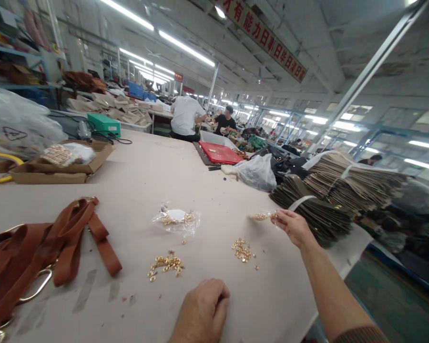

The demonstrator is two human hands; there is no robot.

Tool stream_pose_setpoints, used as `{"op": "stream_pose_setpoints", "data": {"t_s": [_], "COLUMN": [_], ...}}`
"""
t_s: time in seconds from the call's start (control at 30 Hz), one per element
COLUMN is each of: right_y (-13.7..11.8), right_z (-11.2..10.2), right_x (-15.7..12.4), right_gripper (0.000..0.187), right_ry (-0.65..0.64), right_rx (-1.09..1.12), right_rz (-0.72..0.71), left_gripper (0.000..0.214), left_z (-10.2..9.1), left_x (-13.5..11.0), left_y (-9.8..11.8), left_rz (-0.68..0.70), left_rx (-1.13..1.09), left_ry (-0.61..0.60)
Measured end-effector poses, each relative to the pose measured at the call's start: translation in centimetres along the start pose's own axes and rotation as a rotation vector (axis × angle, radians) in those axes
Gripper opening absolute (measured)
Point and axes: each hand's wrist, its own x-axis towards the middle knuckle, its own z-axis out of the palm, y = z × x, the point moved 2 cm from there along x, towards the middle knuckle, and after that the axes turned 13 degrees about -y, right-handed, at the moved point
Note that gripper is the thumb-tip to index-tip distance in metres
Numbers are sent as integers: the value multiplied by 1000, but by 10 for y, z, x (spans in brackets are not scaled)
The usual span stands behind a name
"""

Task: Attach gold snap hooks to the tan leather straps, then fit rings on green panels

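Note:
My right hand [292, 226] is closed in a pinch on one end of a small clear plastic bag of gold metal pieces [260, 216], just over the table's right part. In a loose fist, my left hand [204, 309] rests on the table near the front, with nothing showing in it. Ahead of it lie a pile of gold ring-like eyelets [168, 263] and, to the right, a second pile of small gold pieces [241, 249]. Farther back sits another clear bag of gold pieces [175, 216] with a white label.
Brown straps with metal rings [75, 228] lie at left. Behind them stands an open cardboard box [50, 176] with bagged parts. Bundled dark flat pieces [311, 207] are stacked by my right hand. A red tray-like object [219, 153] lies at the far edge; two people work beyond.

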Motion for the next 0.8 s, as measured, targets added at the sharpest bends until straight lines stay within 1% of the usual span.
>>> {"op": "stream_pose_setpoints", "data": {"t_s": [0.07, 0.13, 0.2, 0.27, 0.4, 0.53, 0.6, 0.67, 0.73, 0.77, 0.8], "right_y": [-11, -16, -15, -8, 20, 46, 51, 49, 45, 43, 42], "right_z": [0, 3, 7, 12, 12, -1, -10, -14, -9, -1, 11], "right_x": [11, 17, 17, 10, -16, -48, -65, -83, -101, -108, -115], "right_gripper": [33, 33, 36, 41, 51, 54, 51, 50, 49, 47, 44], "right_ry": [3, -4, -13, -14, 40, 164, 230, 315, 370, 353, 305], "right_rx": [22, 32, 31, 20, -42, -205, -335, -466, -551, -583, -612], "right_rz": [-22, -43, -61, -78, -89, -58, -36, -55, -117, -150, -175], "left_gripper": [17, 18, 19, 19, 18, 17, 16, 16, 17, 18, 20], "left_z": [3, 4, 2, -1, -9, -10, -8, -7, -8, -10, -13], "left_x": [1, 2, 1, 1, -2, -5, -5, -4, -3, -4, -6], "left_y": [-4, -5, -3, 1, 10, 14, 14, 13, 10, 10, 10], "left_rz": [9, 14, 10, -3, -44, -66, -60, -47, -32, -26, -25], "left_rx": [-3, -9, -11, -15, -46, -66, -68, -71, -82, -86, -83], "left_ry": [8, 8, 0, -15, -22, -17, -14, -16, -15, -10, -5]}}
